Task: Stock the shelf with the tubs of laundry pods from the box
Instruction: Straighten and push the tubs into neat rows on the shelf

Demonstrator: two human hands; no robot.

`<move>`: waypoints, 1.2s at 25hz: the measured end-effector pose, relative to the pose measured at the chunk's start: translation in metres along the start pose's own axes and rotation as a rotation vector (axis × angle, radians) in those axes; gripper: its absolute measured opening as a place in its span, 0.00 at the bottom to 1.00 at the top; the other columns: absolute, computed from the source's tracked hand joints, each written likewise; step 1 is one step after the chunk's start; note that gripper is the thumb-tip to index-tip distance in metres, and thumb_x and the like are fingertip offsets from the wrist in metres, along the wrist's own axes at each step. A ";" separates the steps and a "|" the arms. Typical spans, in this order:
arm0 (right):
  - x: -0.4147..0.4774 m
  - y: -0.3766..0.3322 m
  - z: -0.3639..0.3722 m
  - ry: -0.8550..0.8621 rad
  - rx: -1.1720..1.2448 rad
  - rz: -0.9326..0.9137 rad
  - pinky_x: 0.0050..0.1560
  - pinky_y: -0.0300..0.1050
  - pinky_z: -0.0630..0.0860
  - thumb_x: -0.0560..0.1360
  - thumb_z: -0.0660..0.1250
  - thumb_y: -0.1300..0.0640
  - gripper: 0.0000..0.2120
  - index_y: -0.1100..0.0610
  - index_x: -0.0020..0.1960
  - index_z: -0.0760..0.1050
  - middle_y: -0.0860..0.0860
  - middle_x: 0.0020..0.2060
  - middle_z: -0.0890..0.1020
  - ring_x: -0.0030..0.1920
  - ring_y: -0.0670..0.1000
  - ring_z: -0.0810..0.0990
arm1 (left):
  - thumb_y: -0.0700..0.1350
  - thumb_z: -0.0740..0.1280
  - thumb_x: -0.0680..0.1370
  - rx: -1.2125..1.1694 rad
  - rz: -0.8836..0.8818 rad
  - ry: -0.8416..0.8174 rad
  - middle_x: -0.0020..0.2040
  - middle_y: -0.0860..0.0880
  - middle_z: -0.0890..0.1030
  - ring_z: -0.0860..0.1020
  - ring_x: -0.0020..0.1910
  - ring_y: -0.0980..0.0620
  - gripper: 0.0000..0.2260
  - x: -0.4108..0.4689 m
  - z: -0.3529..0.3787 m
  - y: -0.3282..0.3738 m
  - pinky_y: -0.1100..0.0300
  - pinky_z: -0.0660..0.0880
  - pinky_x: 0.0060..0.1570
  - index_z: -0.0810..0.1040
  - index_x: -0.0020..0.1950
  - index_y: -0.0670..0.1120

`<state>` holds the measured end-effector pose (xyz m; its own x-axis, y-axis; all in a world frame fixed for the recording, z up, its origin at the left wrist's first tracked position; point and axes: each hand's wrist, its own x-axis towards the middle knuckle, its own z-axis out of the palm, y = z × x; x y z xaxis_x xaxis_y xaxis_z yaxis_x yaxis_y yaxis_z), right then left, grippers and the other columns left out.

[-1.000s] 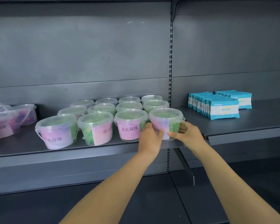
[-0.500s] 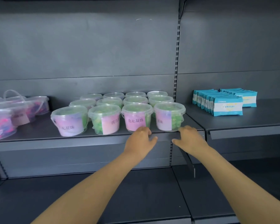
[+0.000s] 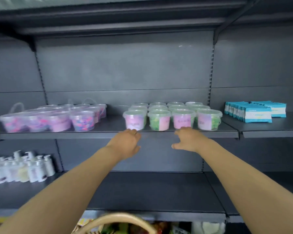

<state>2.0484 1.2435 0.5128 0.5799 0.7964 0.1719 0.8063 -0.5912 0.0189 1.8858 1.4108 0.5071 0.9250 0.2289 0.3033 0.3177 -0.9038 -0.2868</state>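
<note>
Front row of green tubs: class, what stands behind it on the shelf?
Two more rows of tubs, then the dark back wall. Only their lids and upper rims show; the front row covers their sides and labels.

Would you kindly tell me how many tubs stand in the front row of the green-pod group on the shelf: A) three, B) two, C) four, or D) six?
C: four green-pod tubs stand side by side along the front edge of the shelf, just beyond the left hand and right hand.
</note>
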 end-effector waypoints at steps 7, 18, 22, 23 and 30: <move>-0.049 -0.192 -0.077 0.175 -0.160 -0.174 0.55 0.49 0.70 0.76 0.61 0.45 0.22 0.59 0.63 0.70 0.58 0.60 0.74 0.62 0.59 0.71 | 0.51 0.58 0.79 0.145 -0.184 0.102 0.64 0.44 0.71 0.69 0.65 0.44 0.17 -0.167 -0.106 -0.132 0.52 0.68 0.59 0.68 0.65 0.44; -0.011 -0.362 -0.152 0.288 -0.035 -0.329 0.55 0.47 0.74 0.75 0.63 0.46 0.22 0.59 0.63 0.71 0.56 0.61 0.76 0.60 0.58 0.74 | 0.49 0.58 0.80 0.030 -0.505 0.228 0.63 0.43 0.73 0.70 0.63 0.42 0.16 -0.273 -0.146 -0.279 0.50 0.70 0.59 0.69 0.64 0.42; 0.046 -0.388 -0.135 0.253 -0.058 -0.301 0.49 0.45 0.72 0.75 0.63 0.45 0.20 0.59 0.58 0.73 0.56 0.56 0.77 0.56 0.58 0.75 | 0.50 0.57 0.80 0.003 -0.503 0.203 0.63 0.44 0.73 0.70 0.63 0.44 0.17 -0.245 -0.114 -0.330 0.50 0.69 0.59 0.69 0.65 0.43; 0.062 -0.392 -0.129 0.238 -0.052 -0.295 0.47 0.45 0.71 0.75 0.63 0.45 0.20 0.60 0.57 0.72 0.56 0.56 0.77 0.56 0.57 0.75 | 0.51 0.57 0.80 0.006 -0.497 0.176 0.63 0.44 0.73 0.70 0.63 0.44 0.17 -0.235 -0.104 -0.341 0.51 0.69 0.59 0.69 0.65 0.43; 0.179 -0.415 -0.093 0.189 -0.021 -0.284 0.49 0.46 0.71 0.74 0.64 0.43 0.22 0.60 0.58 0.72 0.57 0.56 0.77 0.56 0.58 0.74 | 0.52 0.57 0.80 0.012 -0.452 -0.001 0.64 0.44 0.71 0.69 0.65 0.44 0.19 -0.171 -0.032 -0.412 0.50 0.69 0.58 0.67 0.68 0.44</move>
<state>1.8068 1.6194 0.6270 0.2994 0.8930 0.3361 0.9287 -0.3535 0.1120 1.5896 1.7324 0.6026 0.6929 0.6003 0.3995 0.6924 -0.7086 -0.1359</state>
